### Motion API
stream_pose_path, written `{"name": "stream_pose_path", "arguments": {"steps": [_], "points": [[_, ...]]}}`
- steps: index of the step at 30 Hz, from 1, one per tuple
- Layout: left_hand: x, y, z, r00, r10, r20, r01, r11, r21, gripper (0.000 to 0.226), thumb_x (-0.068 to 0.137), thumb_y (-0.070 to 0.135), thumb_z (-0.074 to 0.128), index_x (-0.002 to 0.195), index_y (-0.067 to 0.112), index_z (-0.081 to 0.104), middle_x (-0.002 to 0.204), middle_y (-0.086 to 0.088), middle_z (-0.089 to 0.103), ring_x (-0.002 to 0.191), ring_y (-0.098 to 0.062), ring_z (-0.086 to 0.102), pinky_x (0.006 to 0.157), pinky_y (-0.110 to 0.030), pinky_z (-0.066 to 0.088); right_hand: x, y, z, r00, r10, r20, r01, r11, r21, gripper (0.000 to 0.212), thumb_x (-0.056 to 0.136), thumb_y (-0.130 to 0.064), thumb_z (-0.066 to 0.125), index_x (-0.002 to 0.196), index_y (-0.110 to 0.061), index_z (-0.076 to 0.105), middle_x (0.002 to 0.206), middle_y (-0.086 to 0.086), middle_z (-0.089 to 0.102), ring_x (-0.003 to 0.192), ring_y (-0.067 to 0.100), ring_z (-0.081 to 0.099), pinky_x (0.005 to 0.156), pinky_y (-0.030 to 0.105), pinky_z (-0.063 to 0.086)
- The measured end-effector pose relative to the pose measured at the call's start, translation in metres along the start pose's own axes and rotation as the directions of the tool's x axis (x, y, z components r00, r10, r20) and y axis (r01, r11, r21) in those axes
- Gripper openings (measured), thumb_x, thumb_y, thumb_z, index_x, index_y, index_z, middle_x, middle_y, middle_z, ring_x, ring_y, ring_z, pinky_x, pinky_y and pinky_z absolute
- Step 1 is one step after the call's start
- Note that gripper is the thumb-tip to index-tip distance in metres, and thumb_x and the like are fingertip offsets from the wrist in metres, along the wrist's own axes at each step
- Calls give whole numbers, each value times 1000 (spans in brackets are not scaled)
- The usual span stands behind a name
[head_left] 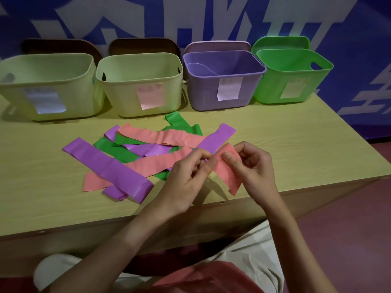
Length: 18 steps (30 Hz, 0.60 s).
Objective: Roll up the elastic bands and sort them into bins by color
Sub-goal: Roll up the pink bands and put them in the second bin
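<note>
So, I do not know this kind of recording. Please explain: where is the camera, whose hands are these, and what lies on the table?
There is no machine here. The one picture comes from a camera worn on a person's head, looking down. The left hand and right hand both pinch one pink band above the table. A loose pile of pink, purple and green bands lies flat there. Behind stand four bins: two pale bins, a purple bin and a green bin, each labelled.

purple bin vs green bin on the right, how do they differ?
The purple bin has straight, boxy walls; the green bin is rounder. The green bin shows a handle cutout on its right wall; none is visible on the purple bin. The purple bin stands left of the green one. Both look empty, carry a paper label, and have a matching lid behind.
</note>
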State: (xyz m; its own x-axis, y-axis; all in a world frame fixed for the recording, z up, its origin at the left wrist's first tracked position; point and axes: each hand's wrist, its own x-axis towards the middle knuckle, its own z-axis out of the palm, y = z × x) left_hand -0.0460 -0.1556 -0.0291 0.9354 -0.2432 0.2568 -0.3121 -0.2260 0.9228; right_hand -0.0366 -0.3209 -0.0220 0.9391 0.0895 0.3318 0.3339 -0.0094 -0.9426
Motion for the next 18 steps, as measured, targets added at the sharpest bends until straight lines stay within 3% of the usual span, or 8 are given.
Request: {"name": "stream_pose_path", "arguments": {"steps": [4,8,10,12,14,16,18], "points": [[2,2,0,995,98,-22,-91,971,223,34,95,43,43,89,12,55,70,-9,53,64,-24,53,62,-50,43,2,1,3,1000,22,10,-22,1000,3,12,83,-19,65,80,-7,64,67,-12,63,60,-2,55,55,11,40],[2,1,-1,994,89,-61,-75,978,193,35,96,42,40,86,12,55,68,0,53,63,-18,52,60,-47,43,1,4,1,997,47,64,-48,999,15,12,86,-15,67,95,-7,67,80,-1,71,73,6,64,63,16,47],[2,-1,0,997,40,-60,-34,995,98,38,95,43,42,84,8,54,62,8,48,56,-11,45,54,-38,38,2,6,-2,997,50,56,-52,998,24,18,83,-17,69,101,-13,68,78,11,68,72,11,62,62,19,47],[2,-1,2,998,-56,-36,52,993,-107,38,96,38,45,82,2,48,56,12,40,50,-6,34,50,-24,31,2,8,-3,997,48,55,-50,999,23,25,82,-21,71,107,-19,68,69,16,57,66,14,54,58,21,42],[0,3,5,989,-147,-1,138,934,-330,36,96,33,46,78,2,40,54,12,31,45,-3,26,44,-17,26,3,6,-1,996,36,87,-39,998,40,28,84,-18,69,111,-18,67,77,19,62,73,15,57,63,23,44],[0,10,5,980,-195,36,188,858,-478,29,93,33,45,82,7,39,53,10,25,42,-3,22,41,-16,20,3,2,1,995,18,99,-22,999,40,25,84,-11,66,109,-14,67,95,6,73,86,9,65,75,21,48],[0,15,2,968,-233,91,243,786,-568,28,89,32,43,92,5,41,52,9,25,40,-2,21,39,-15,19,5,-1,2,996,10,90,-12,1000,17,20,83,-10,65,102,-12,68,92,-8,74,85,3,65,74,16,48]]}}
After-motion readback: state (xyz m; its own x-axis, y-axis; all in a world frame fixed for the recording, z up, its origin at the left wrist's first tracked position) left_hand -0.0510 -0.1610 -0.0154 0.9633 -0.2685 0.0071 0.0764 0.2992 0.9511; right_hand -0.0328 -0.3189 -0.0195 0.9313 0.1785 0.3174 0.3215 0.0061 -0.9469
